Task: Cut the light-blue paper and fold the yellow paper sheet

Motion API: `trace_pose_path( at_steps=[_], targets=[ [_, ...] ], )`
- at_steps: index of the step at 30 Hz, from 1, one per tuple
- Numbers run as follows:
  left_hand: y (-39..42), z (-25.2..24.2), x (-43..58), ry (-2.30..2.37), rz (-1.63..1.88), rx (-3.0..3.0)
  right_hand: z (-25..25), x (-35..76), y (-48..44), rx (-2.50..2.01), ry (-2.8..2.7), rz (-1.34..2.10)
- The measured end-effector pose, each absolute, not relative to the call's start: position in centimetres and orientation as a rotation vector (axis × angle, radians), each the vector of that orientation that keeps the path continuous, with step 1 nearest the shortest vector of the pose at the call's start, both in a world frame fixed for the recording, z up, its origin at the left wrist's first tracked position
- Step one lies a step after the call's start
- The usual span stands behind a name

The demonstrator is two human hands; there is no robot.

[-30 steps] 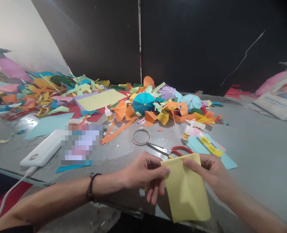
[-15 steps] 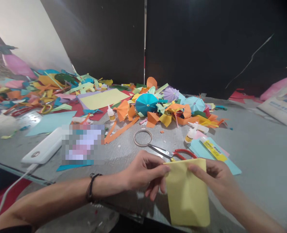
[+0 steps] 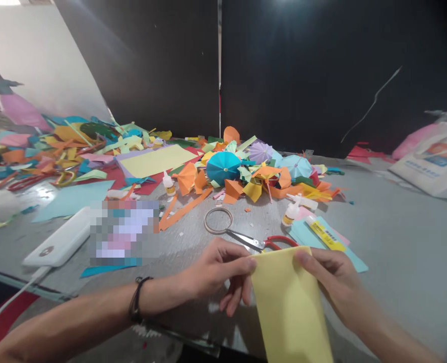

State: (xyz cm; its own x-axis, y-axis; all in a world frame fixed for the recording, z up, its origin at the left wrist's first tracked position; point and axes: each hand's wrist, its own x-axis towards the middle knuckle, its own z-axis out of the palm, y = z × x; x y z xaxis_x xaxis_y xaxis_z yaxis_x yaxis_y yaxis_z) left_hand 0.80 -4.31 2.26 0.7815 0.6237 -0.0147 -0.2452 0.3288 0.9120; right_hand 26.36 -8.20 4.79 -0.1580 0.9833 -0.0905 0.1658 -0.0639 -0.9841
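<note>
A yellow sheet of paper (image 3: pixel 289 307) hangs from both my hands over the near edge of the grey table (image 3: pixel 397 242). My left hand (image 3: pixel 219 269) pinches its top left corner between thumb and forefinger. At the top right corner my right hand (image 3: pixel 334 282) is closed on the sheet. Just beyond the sheet lie red-handled scissors (image 3: pixel 263 243) and a roll of clear tape (image 3: pixel 218 220).
A heap of paper umbrellas and coloured scraps (image 3: pixel 246 171) fills the table's middle and left. Two small glue bottles (image 3: pixel 290 213) and a yellow glue stick (image 3: pixel 324 233) lie on a light blue sheet. A white power bank (image 3: pixel 57 244) with a cable sits near left; a white bag (image 3: pixel 433 159) far right.
The yellow sheet has been pulled flatter and hangs lower, its bottom now out of view. Both hands keep their hold on its top corners.
</note>
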Motion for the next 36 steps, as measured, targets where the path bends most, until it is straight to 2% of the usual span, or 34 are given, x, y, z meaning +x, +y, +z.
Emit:
trace_pose_path(
  at_steps=[22, 31, 36],
  targets=[
    [-4.36, 2.41, 1.37, 0.582, 0.662, 1.12, 4.71, 26.85, -7.78, -1.264, -1.338, 1.305],
    [-4.23, 1.91, 1.16, 0.477, 0.638, 1.057, 4.65, 26.9, -7.47, -1.297, -1.393, 1.235],
    [-4.08, 2.02, 1.0, 0.428, 0.651, 1.029, 4.39, 26.82, -7.49, -1.273, -1.477, 1.497]
  ],
)
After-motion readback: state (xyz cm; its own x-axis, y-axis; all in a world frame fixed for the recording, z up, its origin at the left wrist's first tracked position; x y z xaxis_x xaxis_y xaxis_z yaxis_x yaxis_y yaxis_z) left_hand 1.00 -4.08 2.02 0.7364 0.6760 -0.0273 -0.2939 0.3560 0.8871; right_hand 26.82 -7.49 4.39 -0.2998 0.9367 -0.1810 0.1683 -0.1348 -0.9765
